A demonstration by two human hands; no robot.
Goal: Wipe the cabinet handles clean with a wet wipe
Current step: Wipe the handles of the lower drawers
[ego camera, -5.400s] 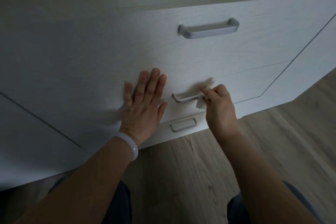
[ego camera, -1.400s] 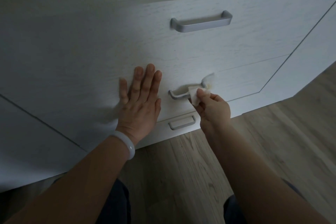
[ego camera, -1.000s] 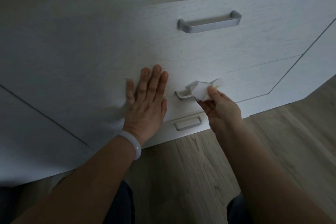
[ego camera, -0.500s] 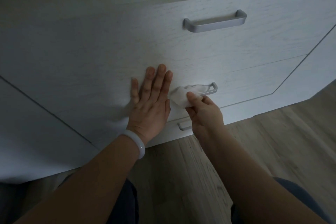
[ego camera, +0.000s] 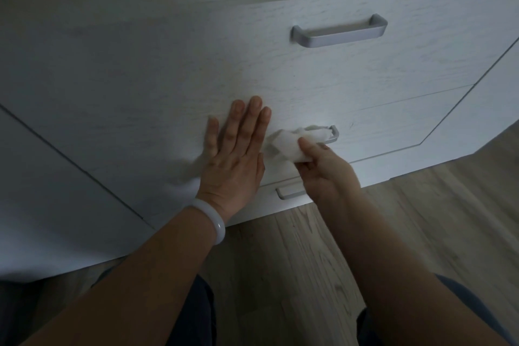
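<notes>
A white cabinet [ego camera: 365,78] with three stacked drawers fills the upper view. My right hand [ego camera: 323,168] pinches a crumpled white wet wipe [ego camera: 292,143] against the left part of the middle drawer's silver handle [ego camera: 332,135]; only the handle's right end shows. My left hand [ego camera: 236,154] lies flat, fingers straight, on the drawer front just left of the wipe. The top handle [ego camera: 338,32] is bare. The bottom handle [ego camera: 289,191] is partly covered by my right wrist.
Wood-look flooring [ego camera: 393,233] runs below the cabinet. My knees in dark trousers [ego camera: 193,314] show at the bottom edge. A white bangle [ego camera: 212,219] sits on my left wrist. Another cabinet panel [ego camera: 56,199] lies to the left.
Over the last second my right hand slid the wipe leftward along the middle handle, uncovering its right end. My left hand stayed flat on the drawer front.
</notes>
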